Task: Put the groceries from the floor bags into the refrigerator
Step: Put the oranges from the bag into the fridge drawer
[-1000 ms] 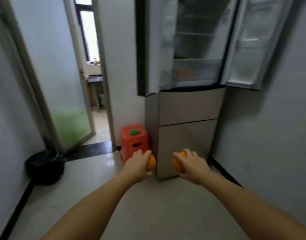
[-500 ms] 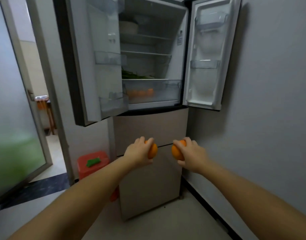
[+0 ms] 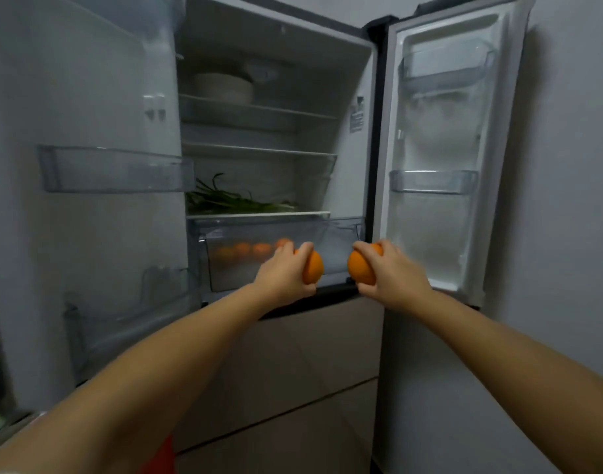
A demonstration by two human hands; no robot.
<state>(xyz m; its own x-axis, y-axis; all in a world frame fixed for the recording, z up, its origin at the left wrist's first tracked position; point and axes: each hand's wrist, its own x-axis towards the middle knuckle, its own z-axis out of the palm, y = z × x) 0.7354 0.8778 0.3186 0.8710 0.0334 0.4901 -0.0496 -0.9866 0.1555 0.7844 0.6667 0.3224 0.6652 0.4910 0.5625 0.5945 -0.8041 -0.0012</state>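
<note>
The refrigerator point(image 3: 371, 138) stands in front of me with both upper doors swung wide. My left hand point(image 3: 283, 278) is shut on an orange point(image 3: 313, 266), held in front of the clear crisper drawer point(image 3: 255, 230). My right hand point(image 3: 394, 275) is shut on a second orange point(image 3: 360, 266), level with the first and a short gap apart. Several oranges point(image 3: 252, 249) lie inside the drawer, seen through its front. Green onions point(image 3: 231, 201) rest on the glass shelf above it. No floor bags are in view.
The left door point(image 3: 88, 172) with its clear bins juts out on my left; the right door point(image 3: 436, 148) stands against the grey wall. A white bowl point(image 3: 223, 87) sits on the top shelf. Closed beige freezer drawers point(image 3: 293, 364) lie below my hands. A red stool edge point(image 3: 163, 456) shows at the bottom.
I have moved closer to the refrigerator and my view has tilted up. Both hands have risen with their oranges from the freezer front to the crisper drawer's height.
</note>
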